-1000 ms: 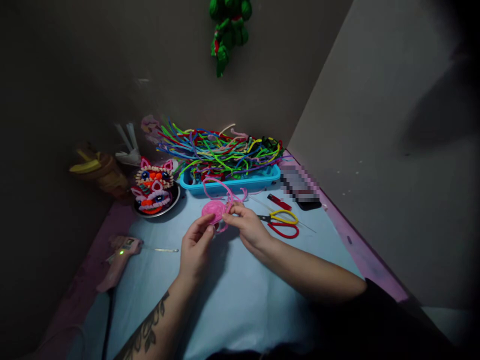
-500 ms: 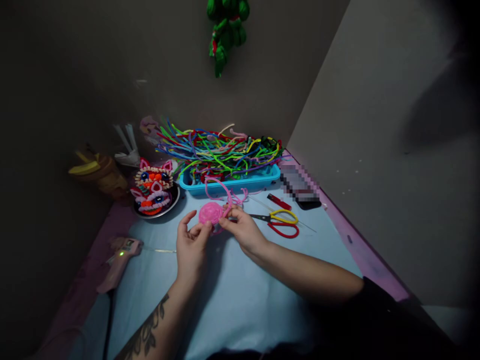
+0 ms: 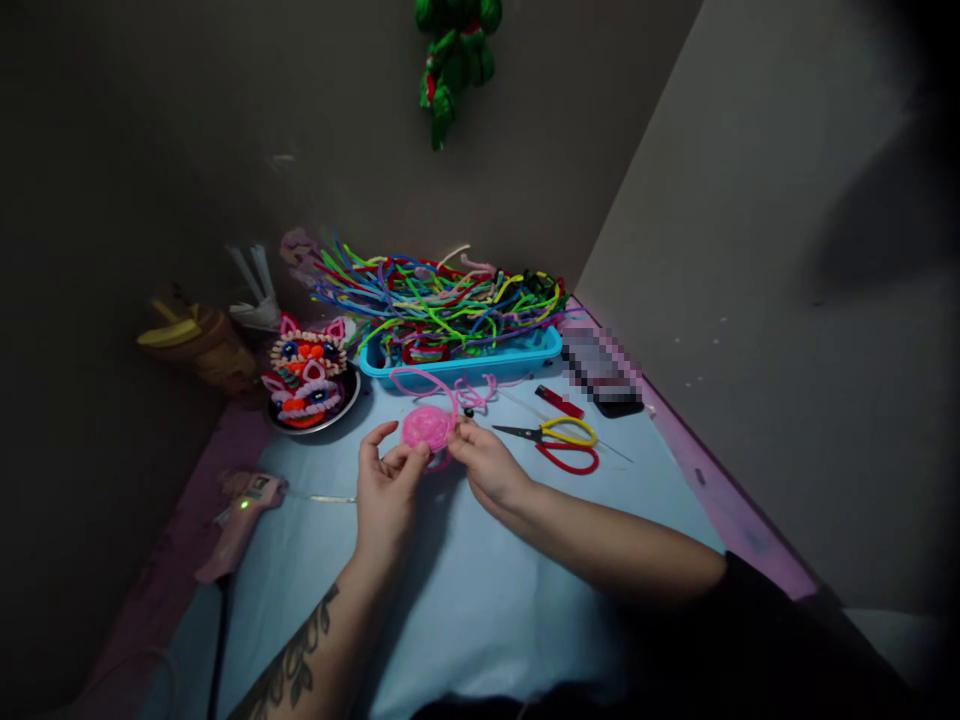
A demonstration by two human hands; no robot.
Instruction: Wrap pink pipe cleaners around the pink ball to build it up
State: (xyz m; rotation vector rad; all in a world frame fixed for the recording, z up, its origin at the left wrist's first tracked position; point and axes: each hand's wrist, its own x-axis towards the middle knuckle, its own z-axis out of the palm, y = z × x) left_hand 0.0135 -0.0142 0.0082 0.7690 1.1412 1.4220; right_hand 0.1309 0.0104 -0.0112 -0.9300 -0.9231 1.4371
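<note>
A flat round coil of pink pipe cleaner point(image 3: 426, 428) is held up between both hands over the light blue table cover point(image 3: 480, 590). My left hand point(image 3: 390, 480) pinches its lower left edge with thumb and fingers, the index finger raised. My right hand point(image 3: 484, 458) has its fingertips closed on the coil's right edge, where a loose pink end arches up and to the left. Just right of that hand lie scissors point(image 3: 551, 442) with one yellow and one red handle, blades pointing left. Behind the hands are more curled pink pieces point(image 3: 480, 390).
A blue tray point(image 3: 465, 368) at the back is heaped with colourful pipe cleaners point(image 3: 442, 295). To its left, a bowl point(image 3: 337, 410) holds pipe-cleaner animal heads. A pink glue gun point(image 3: 240, 520) lies at left. A red lighter point(image 3: 559, 402) and a phone point(image 3: 604, 375) lie at right.
The coil has turned and shifted slightly right. Its loose end now arches further left, and my right hand has moved a little right and down along the edge.
</note>
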